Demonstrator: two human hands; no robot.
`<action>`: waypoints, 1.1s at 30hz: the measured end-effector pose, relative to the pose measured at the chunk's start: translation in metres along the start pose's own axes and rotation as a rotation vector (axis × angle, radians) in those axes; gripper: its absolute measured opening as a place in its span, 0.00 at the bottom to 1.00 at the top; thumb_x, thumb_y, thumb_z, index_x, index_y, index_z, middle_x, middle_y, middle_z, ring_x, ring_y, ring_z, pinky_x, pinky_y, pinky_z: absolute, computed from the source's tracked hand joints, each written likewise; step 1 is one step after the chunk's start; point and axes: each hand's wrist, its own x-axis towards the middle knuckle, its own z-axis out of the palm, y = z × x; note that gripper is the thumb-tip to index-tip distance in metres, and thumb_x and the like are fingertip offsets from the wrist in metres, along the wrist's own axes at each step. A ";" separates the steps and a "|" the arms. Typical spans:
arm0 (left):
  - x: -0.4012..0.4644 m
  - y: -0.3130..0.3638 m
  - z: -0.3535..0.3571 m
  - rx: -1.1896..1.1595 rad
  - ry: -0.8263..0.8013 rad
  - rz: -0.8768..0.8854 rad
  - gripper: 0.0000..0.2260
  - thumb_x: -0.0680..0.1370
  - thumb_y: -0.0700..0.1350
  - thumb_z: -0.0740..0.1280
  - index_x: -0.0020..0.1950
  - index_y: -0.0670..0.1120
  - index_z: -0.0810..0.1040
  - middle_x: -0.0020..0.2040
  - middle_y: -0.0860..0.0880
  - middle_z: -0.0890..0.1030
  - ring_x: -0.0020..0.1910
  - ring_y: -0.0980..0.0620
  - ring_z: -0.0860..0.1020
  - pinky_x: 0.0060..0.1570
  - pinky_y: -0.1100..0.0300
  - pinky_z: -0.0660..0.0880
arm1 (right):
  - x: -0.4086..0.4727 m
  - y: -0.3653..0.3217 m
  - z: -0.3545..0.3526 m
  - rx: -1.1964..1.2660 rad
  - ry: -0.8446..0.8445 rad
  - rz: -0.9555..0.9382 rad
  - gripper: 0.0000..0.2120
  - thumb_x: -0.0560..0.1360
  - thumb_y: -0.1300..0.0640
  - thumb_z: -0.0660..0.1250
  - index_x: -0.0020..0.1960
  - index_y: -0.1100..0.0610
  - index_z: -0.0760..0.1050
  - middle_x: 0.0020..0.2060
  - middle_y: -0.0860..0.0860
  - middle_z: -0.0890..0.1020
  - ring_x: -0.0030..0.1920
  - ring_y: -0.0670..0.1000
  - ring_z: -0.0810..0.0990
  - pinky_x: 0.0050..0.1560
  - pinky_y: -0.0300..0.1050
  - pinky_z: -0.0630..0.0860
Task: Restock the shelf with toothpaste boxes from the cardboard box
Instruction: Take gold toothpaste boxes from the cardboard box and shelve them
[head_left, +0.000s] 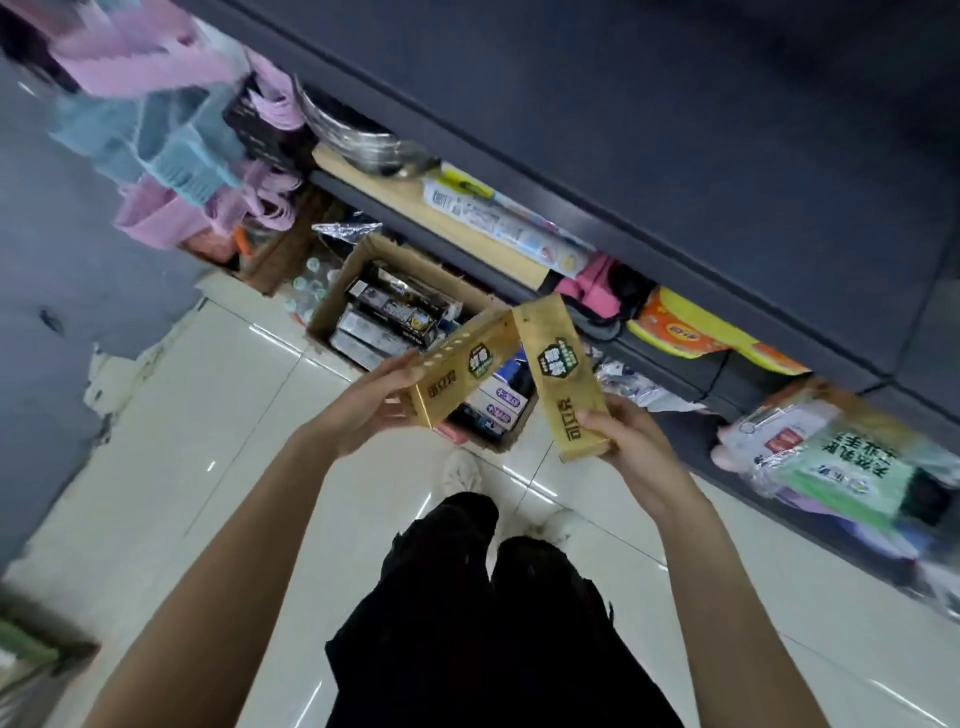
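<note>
Head view, looking down along the person's arms. Nearest, black trousers and white shoes on the glossy tiled floor (171, 415). Left hand (363, 410): grip wrapped under the near end of a gold toothpaste box (467, 371), which lies almost level and points toward the shelving. Right hand (628, 441): grip curled round the lower end of a second gold toothpaste box (558, 379), held steeply, its far end touching or nearly touching the first. Both hang above the open cardboard box (332, 306) on the floor, in which further cartons, dark and white, lie flat. Beyond, the dark shelf unit (623, 156), its lower wooden shelf (467, 228) carrying flat packaged goods; pink and blue plastic baskets (171, 150) stand far left. The cartons are judged light, stiff along their length but crushable on the broad faces, with glossy, somewhat slippery card; holding across the narrow sides near mid-length should steady them better than these end holds.
</note>
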 end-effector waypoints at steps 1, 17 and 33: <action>-0.006 -0.001 0.005 -0.050 -0.058 0.019 0.47 0.59 0.61 0.78 0.73 0.53 0.61 0.65 0.45 0.75 0.59 0.44 0.78 0.54 0.51 0.77 | -0.007 -0.002 0.000 0.006 -0.015 0.011 0.20 0.72 0.62 0.69 0.62 0.60 0.70 0.48 0.52 0.83 0.49 0.52 0.81 0.52 0.49 0.76; -0.041 0.047 0.116 -0.014 -0.318 0.261 0.32 0.59 0.39 0.71 0.62 0.49 0.72 0.53 0.40 0.77 0.54 0.40 0.74 0.57 0.42 0.70 | -0.063 -0.030 0.004 0.342 -0.117 -0.270 0.37 0.58 0.73 0.64 0.60 0.42 0.67 0.55 0.53 0.79 0.50 0.50 0.80 0.47 0.46 0.78; 0.001 0.079 0.327 0.149 -0.050 0.468 0.23 0.66 0.41 0.71 0.59 0.55 0.74 0.49 0.54 0.83 0.48 0.56 0.81 0.44 0.63 0.76 | -0.108 -0.088 -0.255 -0.094 0.330 -0.593 0.25 0.66 0.54 0.77 0.57 0.43 0.69 0.41 0.43 0.84 0.44 0.40 0.81 0.43 0.36 0.76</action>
